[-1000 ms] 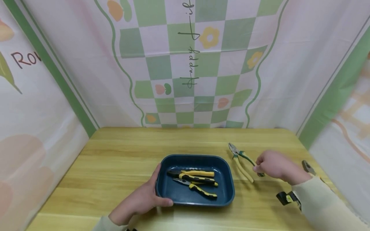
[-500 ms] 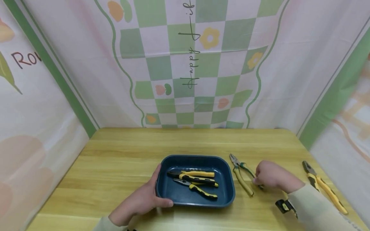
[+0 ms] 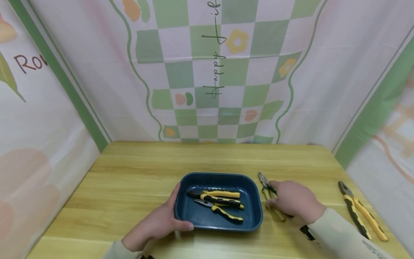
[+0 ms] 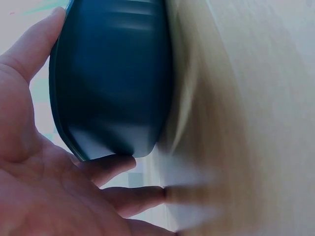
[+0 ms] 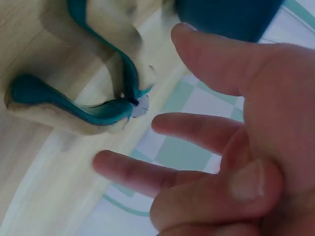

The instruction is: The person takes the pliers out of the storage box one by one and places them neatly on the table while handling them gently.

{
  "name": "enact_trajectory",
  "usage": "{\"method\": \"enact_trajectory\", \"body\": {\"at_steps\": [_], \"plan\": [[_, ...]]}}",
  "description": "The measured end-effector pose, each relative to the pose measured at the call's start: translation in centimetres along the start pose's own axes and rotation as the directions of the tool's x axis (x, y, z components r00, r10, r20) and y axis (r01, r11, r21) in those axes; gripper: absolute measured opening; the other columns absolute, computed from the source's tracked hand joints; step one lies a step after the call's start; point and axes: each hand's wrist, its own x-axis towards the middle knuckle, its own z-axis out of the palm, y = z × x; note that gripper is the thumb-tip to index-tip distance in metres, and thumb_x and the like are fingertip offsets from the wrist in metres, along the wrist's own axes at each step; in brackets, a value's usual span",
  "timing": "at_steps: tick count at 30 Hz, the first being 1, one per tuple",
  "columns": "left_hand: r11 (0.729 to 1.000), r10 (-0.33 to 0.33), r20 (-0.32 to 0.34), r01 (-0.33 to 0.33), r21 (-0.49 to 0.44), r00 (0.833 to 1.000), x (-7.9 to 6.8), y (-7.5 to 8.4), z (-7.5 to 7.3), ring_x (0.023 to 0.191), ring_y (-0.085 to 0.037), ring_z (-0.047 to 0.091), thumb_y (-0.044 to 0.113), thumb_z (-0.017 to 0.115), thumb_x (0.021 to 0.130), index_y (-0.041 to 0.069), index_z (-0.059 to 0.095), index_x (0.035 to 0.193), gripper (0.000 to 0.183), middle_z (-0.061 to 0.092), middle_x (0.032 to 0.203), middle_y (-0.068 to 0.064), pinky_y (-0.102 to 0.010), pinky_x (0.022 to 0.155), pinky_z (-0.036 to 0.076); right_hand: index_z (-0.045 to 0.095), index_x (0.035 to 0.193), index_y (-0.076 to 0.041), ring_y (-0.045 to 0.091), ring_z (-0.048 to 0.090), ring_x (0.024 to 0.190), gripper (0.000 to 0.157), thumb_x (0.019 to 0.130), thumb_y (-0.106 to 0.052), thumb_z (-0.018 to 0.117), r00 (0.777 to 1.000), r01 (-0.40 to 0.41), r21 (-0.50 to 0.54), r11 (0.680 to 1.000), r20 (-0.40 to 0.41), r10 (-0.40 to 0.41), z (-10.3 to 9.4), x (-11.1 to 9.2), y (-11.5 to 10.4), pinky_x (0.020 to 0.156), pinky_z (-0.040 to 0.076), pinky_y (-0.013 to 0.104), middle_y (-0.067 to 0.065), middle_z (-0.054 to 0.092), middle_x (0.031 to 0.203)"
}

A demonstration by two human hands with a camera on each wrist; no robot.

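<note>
My left hand (image 3: 161, 219) holds the left end of a dark blue tray (image 3: 257, 201), thumb at the near rim and fingers along the end wall. Inside the tray lie black-headed pliers (image 3: 224, 194) with yellow-and-black handles, and long-nose pliers (image 3: 228, 214) nearer the front. Just right of the tray, combination pliers (image 3: 263, 178) with green-and-yellow handles lie on the table, handles spread. Over those handles is my right hand (image 3: 292, 199), partly hiding them. In the right wrist view its thumb and two fingers are extended, apart from the pliers (image 5: 69, 110).
Another pair of pliers (image 3: 368, 216) with yellow-and-black handles lies near the right edge of the wooden table (image 3: 136, 172). A patterned cloth (image 3: 207, 122) hangs behind the table, with more cloth on both sides.
The green-and-yellow pliers were pulled slightly toward me by one handle. My right hand has since let that handle go and moved left over them. My left hand stays on the tray.
</note>
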Motion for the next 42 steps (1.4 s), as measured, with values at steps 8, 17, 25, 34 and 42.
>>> {"method": "enact_trajectory", "body": {"at_steps": [8,17,25,34,42], "plan": [[1.000,0.009,0.004,-0.009,-0.005,1.000,0.1,-0.1,0.1,0.100,-0.028,0.051,0.054,0.080,0.063,0.027,-0.009,0.150,0.128,0.036,0.139,-0.027,-0.048,0.085,0.039,0.062,0.112,-0.008,0.016,0.047,0.054,0.048,0.074,-0.036,0.075,0.998,-0.057,0.001,0.998,0.016,0.057,1.2,-0.2,-0.2,0.044,0.037,0.035,0.002,0.057,0.073],[1.000,0.003,-0.002,-0.003,0.007,1.000,0.1,-0.1,-0.1,0.107,-0.031,0.049,0.056,0.079,0.063,0.029,-0.009,0.150,0.127,0.031,0.143,-0.026,-0.051,0.088,0.037,0.065,0.099,-0.007,0.017,0.048,0.050,0.032,0.074,-0.025,0.074,0.997,-0.078,-0.035,0.996,-0.003,0.078,-0.1,-1.2,-1.3,0.041,0.038,0.036,0.003,0.054,0.065],[1.000,-0.003,0.008,0.003,0.012,1.000,0.2,-0.1,0.0,0.111,-0.032,0.047,0.057,0.079,0.063,0.028,-0.010,0.150,0.127,0.028,0.145,-0.026,-0.053,0.091,0.035,0.064,0.090,-0.011,0.017,0.047,0.054,0.027,0.072,-0.025,0.078,0.997,-0.070,-0.073,0.995,-0.014,0.069,0.2,-1.2,-0.7,0.044,0.038,0.036,0.003,0.056,0.069],[1.000,0.006,0.003,-0.006,0.012,1.000,0.2,-0.2,0.1,0.105,-0.030,0.050,0.056,0.079,0.063,0.028,-0.009,0.150,0.127,0.031,0.143,-0.026,-0.050,0.087,0.038,0.066,0.095,-0.005,0.021,0.053,0.060,0.036,0.070,-0.026,0.080,0.993,-0.117,-0.082,0.990,0.007,0.118,0.1,-2.0,3.5,0.047,0.042,0.042,0.008,0.061,0.075],[1.000,0.005,-0.014,-0.004,0.029,1.000,0.1,-0.3,0.2,0.106,-0.031,0.050,0.057,0.079,0.062,0.030,-0.011,0.149,0.128,0.030,0.143,-0.028,-0.052,0.086,0.039,0.066,0.100,-0.005,0.025,0.058,0.066,0.041,0.070,-0.028,0.080,0.992,-0.120,-0.087,0.989,0.032,0.123,0.1,-2.8,8.6,0.059,0.044,0.051,0.009,0.063,0.079]]}}
